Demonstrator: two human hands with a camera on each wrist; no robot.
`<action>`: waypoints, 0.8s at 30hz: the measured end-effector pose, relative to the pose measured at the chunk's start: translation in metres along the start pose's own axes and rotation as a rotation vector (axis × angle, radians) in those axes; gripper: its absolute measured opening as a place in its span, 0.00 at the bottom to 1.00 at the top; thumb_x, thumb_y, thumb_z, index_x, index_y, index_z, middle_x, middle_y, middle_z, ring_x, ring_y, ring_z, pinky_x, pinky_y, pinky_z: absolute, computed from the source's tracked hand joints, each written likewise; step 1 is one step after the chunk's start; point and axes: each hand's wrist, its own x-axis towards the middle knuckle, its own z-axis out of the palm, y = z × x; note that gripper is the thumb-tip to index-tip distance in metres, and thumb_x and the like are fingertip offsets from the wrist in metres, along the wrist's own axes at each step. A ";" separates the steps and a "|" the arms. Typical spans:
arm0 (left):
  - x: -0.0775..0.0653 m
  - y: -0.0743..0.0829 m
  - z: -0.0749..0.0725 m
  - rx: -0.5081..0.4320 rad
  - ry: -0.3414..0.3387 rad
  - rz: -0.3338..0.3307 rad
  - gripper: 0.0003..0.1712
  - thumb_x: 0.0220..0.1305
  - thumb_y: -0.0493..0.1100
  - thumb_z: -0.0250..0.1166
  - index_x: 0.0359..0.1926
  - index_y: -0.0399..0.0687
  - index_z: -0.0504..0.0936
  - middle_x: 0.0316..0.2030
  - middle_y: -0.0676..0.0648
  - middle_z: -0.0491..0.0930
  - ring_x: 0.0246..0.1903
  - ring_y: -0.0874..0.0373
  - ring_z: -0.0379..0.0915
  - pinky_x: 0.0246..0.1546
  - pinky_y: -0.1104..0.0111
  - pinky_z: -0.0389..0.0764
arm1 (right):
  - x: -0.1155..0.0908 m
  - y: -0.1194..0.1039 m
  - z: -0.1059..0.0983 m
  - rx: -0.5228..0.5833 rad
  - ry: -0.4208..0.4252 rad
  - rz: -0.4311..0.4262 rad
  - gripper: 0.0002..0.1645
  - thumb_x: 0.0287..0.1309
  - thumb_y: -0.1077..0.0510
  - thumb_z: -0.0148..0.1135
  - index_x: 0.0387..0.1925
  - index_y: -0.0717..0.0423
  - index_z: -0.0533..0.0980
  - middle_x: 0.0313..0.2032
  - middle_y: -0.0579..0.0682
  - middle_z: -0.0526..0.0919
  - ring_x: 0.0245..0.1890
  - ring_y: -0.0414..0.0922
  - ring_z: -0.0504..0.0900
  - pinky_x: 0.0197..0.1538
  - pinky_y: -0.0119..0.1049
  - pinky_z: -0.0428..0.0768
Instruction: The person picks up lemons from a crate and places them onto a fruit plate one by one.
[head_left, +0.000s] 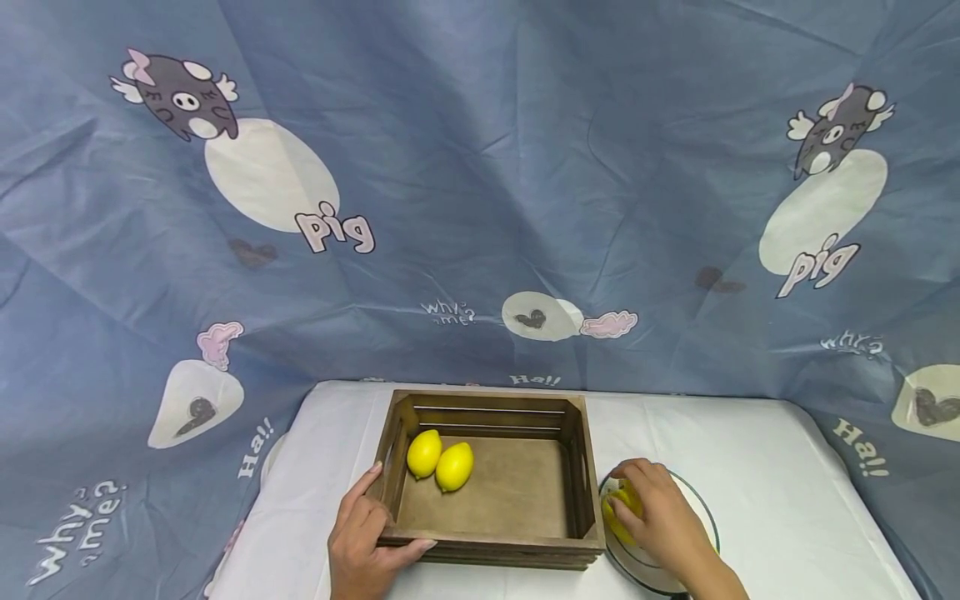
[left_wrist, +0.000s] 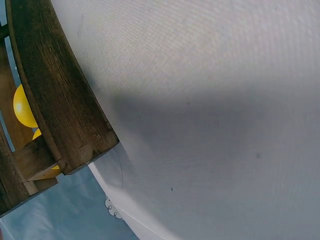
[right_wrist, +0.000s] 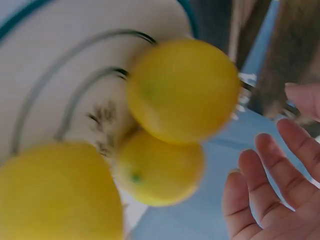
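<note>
A brown wooden crate (head_left: 487, 542) stands on the white cloth, with two yellow lemons (head_left: 454, 467) lying inside at its left. My left hand (head_left: 360, 542) holds the crate's front left corner, thumb along the front and fingers at the left side. Right of the crate is a round clear glass dish (head_left: 711, 512) with yellow lemons (head_left: 624, 515) in it. Over that dish is my right hand (head_left: 663, 517), fingers spread around the fruit. In the right wrist view three lemons (right_wrist: 182, 92) show beside the right hand's fingers (right_wrist: 270, 160), apart from them.
White cloth covers the table (head_left: 765, 467). Behind it and at both sides hangs a blue curtain (head_left: 450, 208) printed with pigs and words. The dish stands close against the crate's right side.
</note>
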 end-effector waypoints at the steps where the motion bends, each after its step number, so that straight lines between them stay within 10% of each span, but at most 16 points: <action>1: 0.000 0.000 0.000 0.000 0.000 0.000 0.42 0.59 0.76 0.68 0.17 0.47 0.62 0.21 0.46 0.66 0.48 0.32 0.81 0.69 0.71 0.74 | 0.002 -0.001 -0.004 0.003 0.008 0.005 0.20 0.52 0.60 0.81 0.46 0.52 0.82 0.48 0.44 0.83 0.49 0.46 0.79 0.50 0.48 0.86; 12: 0.003 0.000 0.000 -0.027 0.025 0.019 0.42 0.59 0.75 0.69 0.17 0.46 0.61 0.20 0.47 0.65 0.48 0.32 0.82 0.69 0.68 0.76 | 0.023 -0.019 -0.047 0.075 0.016 -0.013 0.18 0.63 0.56 0.75 0.53 0.50 0.81 0.52 0.43 0.83 0.52 0.46 0.82 0.54 0.53 0.88; 24: -0.001 -0.002 0.000 -0.014 0.012 0.010 0.42 0.58 0.75 0.69 0.17 0.47 0.62 0.21 0.47 0.66 0.51 0.33 0.81 0.70 0.70 0.74 | 0.046 -0.043 -0.074 0.067 0.086 -0.231 0.25 0.61 0.56 0.76 0.58 0.51 0.79 0.57 0.40 0.81 0.57 0.43 0.81 0.58 0.44 0.83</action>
